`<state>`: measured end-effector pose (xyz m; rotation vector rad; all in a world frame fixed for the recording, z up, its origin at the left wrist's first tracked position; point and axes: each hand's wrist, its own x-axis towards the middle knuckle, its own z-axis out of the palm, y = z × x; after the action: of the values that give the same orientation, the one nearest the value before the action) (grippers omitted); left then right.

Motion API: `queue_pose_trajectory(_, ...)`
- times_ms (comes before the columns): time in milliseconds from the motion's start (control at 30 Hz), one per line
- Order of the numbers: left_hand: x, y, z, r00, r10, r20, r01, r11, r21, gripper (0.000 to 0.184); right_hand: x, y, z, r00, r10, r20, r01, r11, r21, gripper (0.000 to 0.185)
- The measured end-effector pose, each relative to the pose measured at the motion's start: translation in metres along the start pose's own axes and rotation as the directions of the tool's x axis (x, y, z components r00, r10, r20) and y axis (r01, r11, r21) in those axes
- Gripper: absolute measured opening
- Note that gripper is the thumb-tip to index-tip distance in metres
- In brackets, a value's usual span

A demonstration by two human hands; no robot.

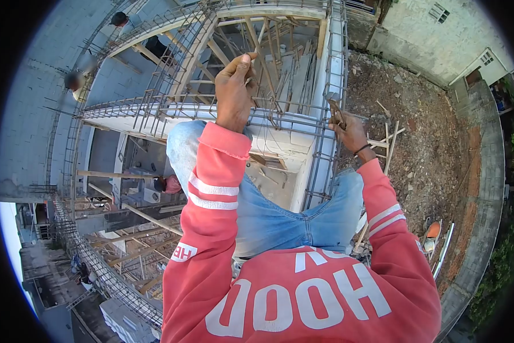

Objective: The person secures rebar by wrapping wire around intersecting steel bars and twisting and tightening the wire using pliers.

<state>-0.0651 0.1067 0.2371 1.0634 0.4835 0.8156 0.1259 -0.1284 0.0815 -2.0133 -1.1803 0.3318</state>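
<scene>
Right hand is gripping pincers by the corner of the wall, while left hand, well apart, is pinching above the rebar, on what I cannot tell.

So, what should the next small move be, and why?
Probably lower the raised left hand toward the grey steel-bar cage: its thumb and fingers are pinched together, and the right hand holds brownish metal pincers near the bars.

pincers: grey head, slim handles | gripped in right fingers, head jutting beyond them | rebar: thin, dark, caged bars, running between right and left fingers
</scene>
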Motion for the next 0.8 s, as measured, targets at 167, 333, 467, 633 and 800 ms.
queue_pose_trajectory(167, 0.002, -0.005, -0.002, 1.000, -0.017, 0.008, 0.017, 0.997, 0.073, 0.025, 0.000, 0.020, 0.012, 0.973, 0.140, 0.182, -0.163, 0.980, 0.115, 0.025)
queue_pose_trajectory(333, -0.001, -0.005, 0.003, 0.995, -0.091, -0.027, 0.094, 0.988, 0.124, 0.023, -0.022, 0.043, 0.027, 0.990, 0.051, 0.129, -0.027, 0.982, -0.186, 0.026)
queue_pose_trajectory(467, -0.003, -0.006, 0.006, 0.999, -0.044, 0.010, 0.042, 0.980, 0.194, 0.024, -0.036, 0.036, 0.018, 0.991, 0.097, 0.093, -0.074, 0.972, -0.224, 0.023)
queue_pose_trajectory(633, -0.012, -0.005, 0.021, 0.995, -0.089, 0.046, 0.077, 0.974, 0.215, 0.025, -0.032, -0.010, -0.021, 0.990, 0.128, -0.053, -0.132, 0.988, -0.080, 0.026)
queue_pose_trajectory(800, -0.021, -0.023, 0.037, 0.977, -0.142, 0.157, 0.088, 0.947, 0.310, 0.025, -0.007, -0.131, -0.018, 0.979, 0.196, -0.049, -0.074, 0.575, 0.815, 0.032)
